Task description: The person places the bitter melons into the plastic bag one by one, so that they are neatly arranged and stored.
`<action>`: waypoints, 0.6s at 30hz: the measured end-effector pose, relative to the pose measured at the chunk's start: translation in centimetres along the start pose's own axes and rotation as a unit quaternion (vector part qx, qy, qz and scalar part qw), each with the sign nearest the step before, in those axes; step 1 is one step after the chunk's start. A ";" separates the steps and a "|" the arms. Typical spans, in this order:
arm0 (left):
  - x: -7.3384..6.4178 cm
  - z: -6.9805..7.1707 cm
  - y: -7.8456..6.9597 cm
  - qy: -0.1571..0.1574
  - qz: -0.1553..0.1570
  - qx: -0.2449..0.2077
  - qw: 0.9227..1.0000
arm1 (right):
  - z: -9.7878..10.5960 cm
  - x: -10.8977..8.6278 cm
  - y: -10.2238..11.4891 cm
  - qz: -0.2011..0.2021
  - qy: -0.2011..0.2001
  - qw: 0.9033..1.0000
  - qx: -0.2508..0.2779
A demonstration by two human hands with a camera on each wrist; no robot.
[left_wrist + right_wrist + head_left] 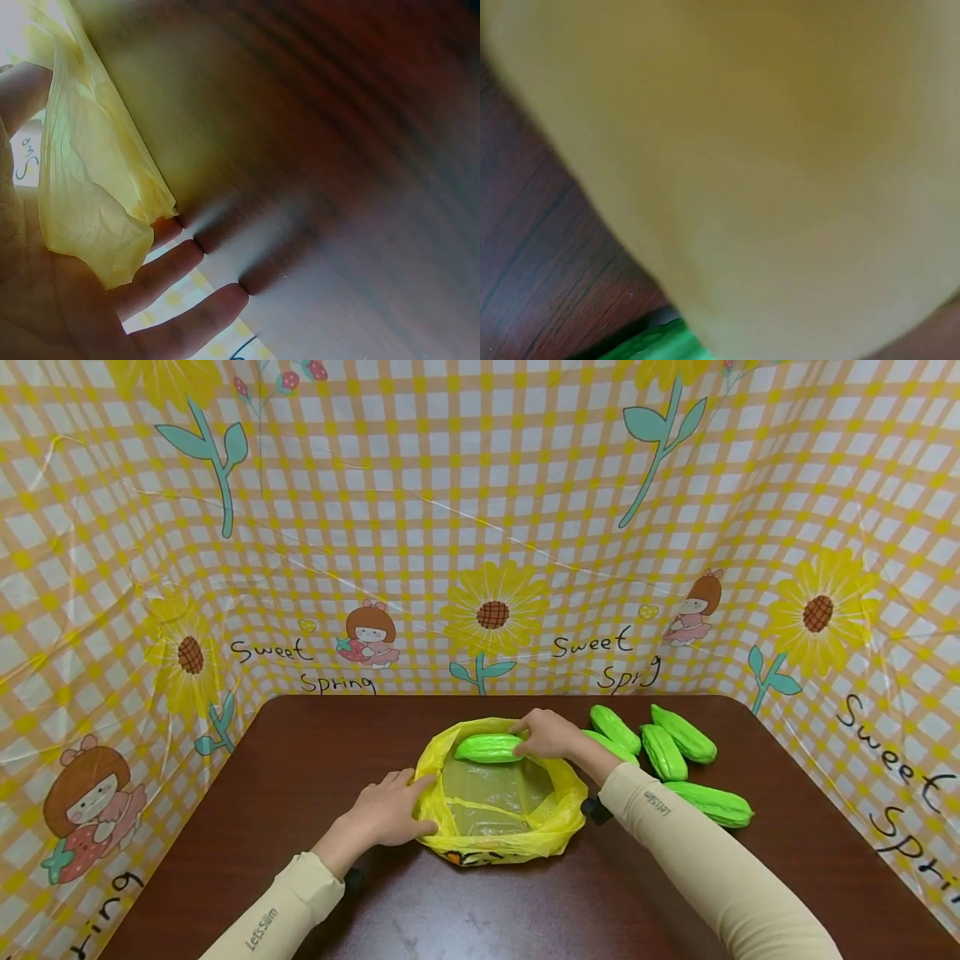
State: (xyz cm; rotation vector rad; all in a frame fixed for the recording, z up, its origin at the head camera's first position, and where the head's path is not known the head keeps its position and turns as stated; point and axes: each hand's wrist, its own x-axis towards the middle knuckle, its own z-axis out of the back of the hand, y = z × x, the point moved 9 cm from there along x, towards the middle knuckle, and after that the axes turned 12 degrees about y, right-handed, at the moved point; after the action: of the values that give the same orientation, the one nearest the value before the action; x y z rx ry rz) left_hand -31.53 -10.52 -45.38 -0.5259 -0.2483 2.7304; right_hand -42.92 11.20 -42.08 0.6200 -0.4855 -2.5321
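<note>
A yellow plastic bag [491,850] lies on the brown table with its wide mouth facing up. Inside the far edge of its mouth is a bright green bitter melon [483,748], lying crosswise. My right hand [551,735] reaches over the bag's right rim and grips the melon's right end. At the left rim, my left hand [388,806] rests against the plastic with fingers spread. The left wrist view shows those fingers [191,322] extended down to the tabletop beside a fold of the bag [97,165]. Blurred yellow plastic [765,180] fills most of the right wrist view.
Several more green bitter melons [663,753] lie to the right of the bag, one partly behind my right forearm. A checked, flower-printed cloth [480,510] surrounds the table [300,760] at the back and sides.
</note>
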 end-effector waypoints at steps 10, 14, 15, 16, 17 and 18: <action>-0.2 -0.1 -0.1 -0.001 -0.002 0.000 1.000 | -0.2 -0.2 -0.2 -0.011 -0.001 1.000 0.015; -0.2 0.0 -0.1 -0.002 -0.003 0.001 1.000 | 0.1 -0.4 -0.3 -0.008 -0.013 1.000 0.019; -0.2 0.0 -0.1 -0.003 -0.003 0.001 1.000 | 0.2 -0.5 -0.3 -0.007 -0.016 1.000 0.020; -0.2 0.1 -0.2 -0.004 -0.003 0.000 1.000 | 0.3 -0.6 -0.3 -0.005 -0.020 1.000 0.022; -0.2 0.1 -0.2 -0.005 -0.003 0.000 1.000 | 0.5 -0.7 -0.2 -0.002 -0.023 0.999 0.023; -0.2 0.1 -0.1 -0.005 -0.003 0.001 1.000 | 0.6 -0.8 -0.2 0.002 -0.026 0.999 0.026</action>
State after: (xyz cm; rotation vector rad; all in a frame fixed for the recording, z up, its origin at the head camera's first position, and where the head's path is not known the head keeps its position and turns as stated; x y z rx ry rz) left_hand -31.34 -10.47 -45.18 -0.5097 -0.2506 2.7273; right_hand -42.63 11.90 -41.38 0.5739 -0.5722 -2.5445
